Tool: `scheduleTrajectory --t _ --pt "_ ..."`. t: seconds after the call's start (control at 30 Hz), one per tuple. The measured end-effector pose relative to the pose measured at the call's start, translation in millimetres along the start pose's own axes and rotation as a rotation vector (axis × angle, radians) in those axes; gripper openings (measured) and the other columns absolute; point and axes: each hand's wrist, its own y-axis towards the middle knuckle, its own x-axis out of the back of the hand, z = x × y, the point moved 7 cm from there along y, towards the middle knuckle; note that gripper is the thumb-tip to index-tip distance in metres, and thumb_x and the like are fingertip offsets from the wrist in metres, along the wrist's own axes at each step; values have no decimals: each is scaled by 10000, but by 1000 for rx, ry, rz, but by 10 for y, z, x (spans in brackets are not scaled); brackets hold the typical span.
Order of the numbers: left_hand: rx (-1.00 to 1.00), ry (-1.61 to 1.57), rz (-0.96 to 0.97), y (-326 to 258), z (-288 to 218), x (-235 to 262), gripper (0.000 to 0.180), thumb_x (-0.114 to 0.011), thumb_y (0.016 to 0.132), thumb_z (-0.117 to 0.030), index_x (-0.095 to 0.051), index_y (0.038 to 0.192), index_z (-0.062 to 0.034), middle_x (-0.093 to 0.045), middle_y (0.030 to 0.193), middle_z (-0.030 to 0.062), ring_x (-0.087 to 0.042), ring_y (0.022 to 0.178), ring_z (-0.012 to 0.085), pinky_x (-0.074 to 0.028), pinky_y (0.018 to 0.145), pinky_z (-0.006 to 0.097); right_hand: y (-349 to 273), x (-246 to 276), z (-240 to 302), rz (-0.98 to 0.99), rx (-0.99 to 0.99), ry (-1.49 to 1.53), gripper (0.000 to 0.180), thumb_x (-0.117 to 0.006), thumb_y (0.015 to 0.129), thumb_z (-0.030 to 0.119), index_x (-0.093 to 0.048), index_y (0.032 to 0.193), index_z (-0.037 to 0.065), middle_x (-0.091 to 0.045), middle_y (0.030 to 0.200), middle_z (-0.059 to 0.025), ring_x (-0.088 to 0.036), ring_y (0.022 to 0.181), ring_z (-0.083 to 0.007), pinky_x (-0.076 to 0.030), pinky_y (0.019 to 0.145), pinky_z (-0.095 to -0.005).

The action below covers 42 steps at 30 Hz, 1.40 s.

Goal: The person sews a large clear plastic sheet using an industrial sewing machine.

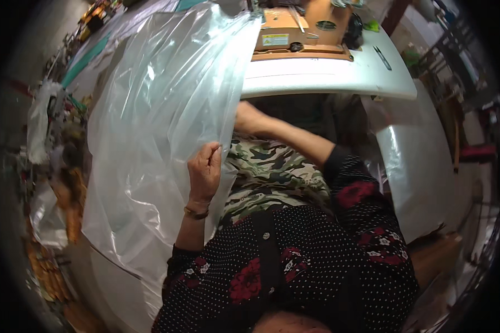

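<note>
While left fingers (208,149) pinch it, plastic sheeting (150,133) spreads leftward.

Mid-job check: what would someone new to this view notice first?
Probably the big, shiny translucent plastic sheet filling much of the left side, with the left hand closed near its right edge. Next, likely the orange-brown machine on the white table at the top, then the camouflage-patterned cloth at the person's lap, mid-view.
</note>
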Motion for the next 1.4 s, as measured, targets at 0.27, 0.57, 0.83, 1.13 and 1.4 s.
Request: scheduleTrajectory --t 0.27,0.57,0.83,1.13,1.4 --pt "342 -491 -26 -117 121 -22 120 -639 886 -31 -701 966 34 -646 832 -11 -498 712 40 -419 631 209 -320 1302 963 -386 477 -846 136 -668 848 148 -608 951 83 -593 963 -79 -575 935 -247 -470 793 -388" --pt "372 -524 -110 -203 -170 29 388 -556 898 46 -582 1283 4 -599 894 3 -473 646 37 -448 597 202 -335 925 1065 -83 668 -754 224 -671 854 154 -595 1054 87 -582 1091 -60 -524 1090 -238 -367 998 -434" --pt "171 -129 -268 -86 -317 3 367 -688 833 10 -633 1197 13 -483 832 6 -412 646 59 -368 559 200 -394 639 1319 64 723 -809 292 -661 864 332 -567 948 69 -557 979 -83 -529 1059 -252 -309 1085 -472" --pt "142 -148 -279 15 -286 42 260 -725 822 -42 -640 1061 16 -552 790 77 -470 574 142 -398 529 269 -320 605 1362 204 656 -782 285 -666 853 334 -546 863 76 -526 893 -72 -525 944 -248 -372 925 -411" --pt "99 -186 -351 26 -249 64 74 -679 867 -52 -641 901 2 -566 773 85 -509 585 184 -420 550 295 -291 579 1397 201 684 -747 244 -660 856 277 -516 832 81 -530 868 -69 -538 906 -244 -381 866 -378"
